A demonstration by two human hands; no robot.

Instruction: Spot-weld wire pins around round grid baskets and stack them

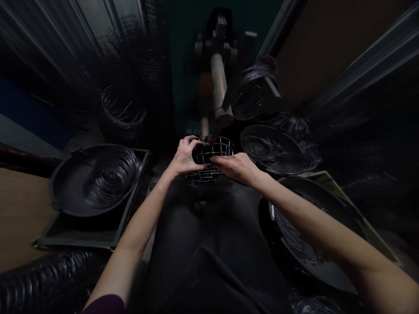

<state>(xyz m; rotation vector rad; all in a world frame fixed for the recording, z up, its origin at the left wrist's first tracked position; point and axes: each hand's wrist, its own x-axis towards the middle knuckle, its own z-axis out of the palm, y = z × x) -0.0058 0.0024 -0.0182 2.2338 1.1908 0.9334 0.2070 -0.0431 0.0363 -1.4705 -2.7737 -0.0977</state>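
A round wire basket (206, 175) with an open grid of thin metal wires sits in front of me, just below the metal arms of a machine. My left hand (187, 158) is curled round its left side, thumb low and fingers up at the upper rim. On the right, my right hand (237, 167) pinches at the basket's wires with thumb and fingers close together. Whether a separate piece of wire is between those fingertips is too dark to tell. The machine's thick upper cylinder (220, 85) points down towards the basket, and a thinner rod (204, 125) meets its far rim.
To my left, a dark round pan (65, 192) holds wire rings (114, 176) above a green-edged crate (78, 241). More pans, one upper (291, 146) and one lower (343, 213), hold wire parts at my right. Stacked rings (122, 107) stand behind on the left.
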